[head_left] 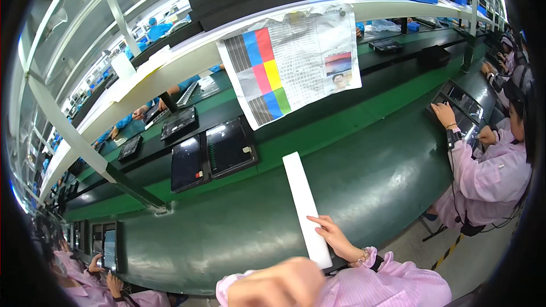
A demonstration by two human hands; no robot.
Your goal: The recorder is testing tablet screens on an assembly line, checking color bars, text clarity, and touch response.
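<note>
A long, narrow white bar lies on the green worktop in front of me, one end toward my body. Across its near half rests my right hand, fingers stretched out and touching the top; the wrist wears a bracelet and a dark band. My left hand is raised close to the camera at the lower edge. It is bent and smeared by motion, so its grip and anything in it cannot be made out. A dark object partly shows under the bar's near end.
Beyond the worktop, two dark-screened tablets sit in black trays on the line. A printed sheet with colour blocks hangs from the shelf. Co-workers in pink sleeves handle devices at right and lower left. A white post stands left.
</note>
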